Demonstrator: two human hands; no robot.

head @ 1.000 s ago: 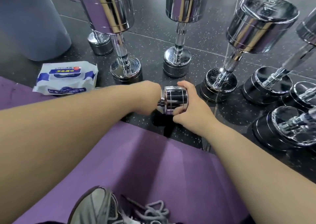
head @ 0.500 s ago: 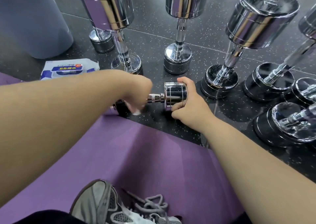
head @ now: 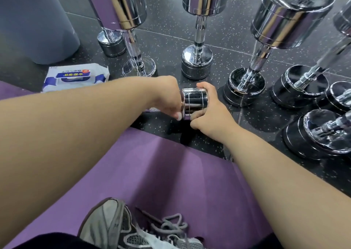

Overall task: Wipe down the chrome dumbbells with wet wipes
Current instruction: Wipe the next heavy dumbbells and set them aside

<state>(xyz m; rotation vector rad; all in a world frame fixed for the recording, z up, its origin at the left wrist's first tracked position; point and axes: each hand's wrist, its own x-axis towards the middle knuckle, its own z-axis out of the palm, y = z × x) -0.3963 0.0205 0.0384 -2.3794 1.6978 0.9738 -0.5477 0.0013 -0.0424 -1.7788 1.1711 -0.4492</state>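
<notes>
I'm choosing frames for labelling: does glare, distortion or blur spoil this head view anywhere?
Head view: chrome mirrors bright streaks and purple tints, strongest on the tall upright dumbbell; the wide-angle lens splays the standing dumbbells outward; the near forearms look oversized and soft; the small dumbbell between the left hand and right hand is sharp.

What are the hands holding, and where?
The right hand grips the small dumbbell's end weight; the left hand wraps a wipe around its handle.

head view, close, downward over floor [head: 237,45]
</notes>
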